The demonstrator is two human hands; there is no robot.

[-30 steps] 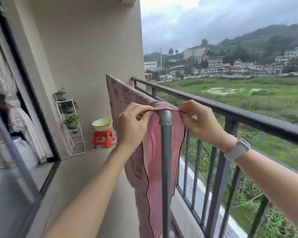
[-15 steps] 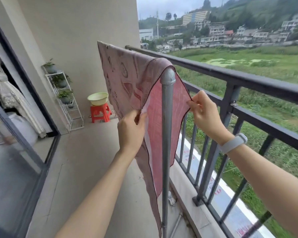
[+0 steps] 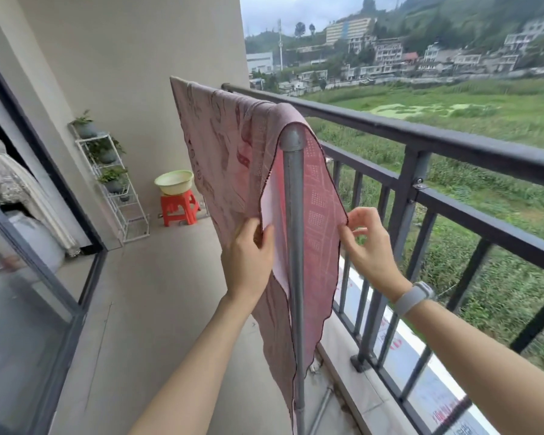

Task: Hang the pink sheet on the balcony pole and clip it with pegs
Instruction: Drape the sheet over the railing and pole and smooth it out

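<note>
The pink patterned sheet (image 3: pixel 226 152) hangs folded over a horizontal grey metal pole, whose near end and upright post (image 3: pixel 292 215) face me. My left hand (image 3: pixel 248 259) grips the sheet's near edge on the inner side, thumb over the cloth. My right hand (image 3: pixel 368 246) pinches the edge of the outer flap (image 3: pixel 319 215) on the railing side, with a grey watch on that wrist. The horizontal pole itself is hidden under the cloth. No pegs are in sight.
The black balcony railing (image 3: pixel 421 142) runs along the right, close to the post. At the far end stand a red stool (image 3: pixel 178 207) carrying a pale green basin (image 3: pixel 174 182) and a white plant rack (image 3: pixel 113 183). A glass sliding door (image 3: pixel 29 277) lines the left.
Both hands have slid down the sheet's near edges from the top of the pole to well below it, pulling the two flaps downward. The view has tilted down.
</note>
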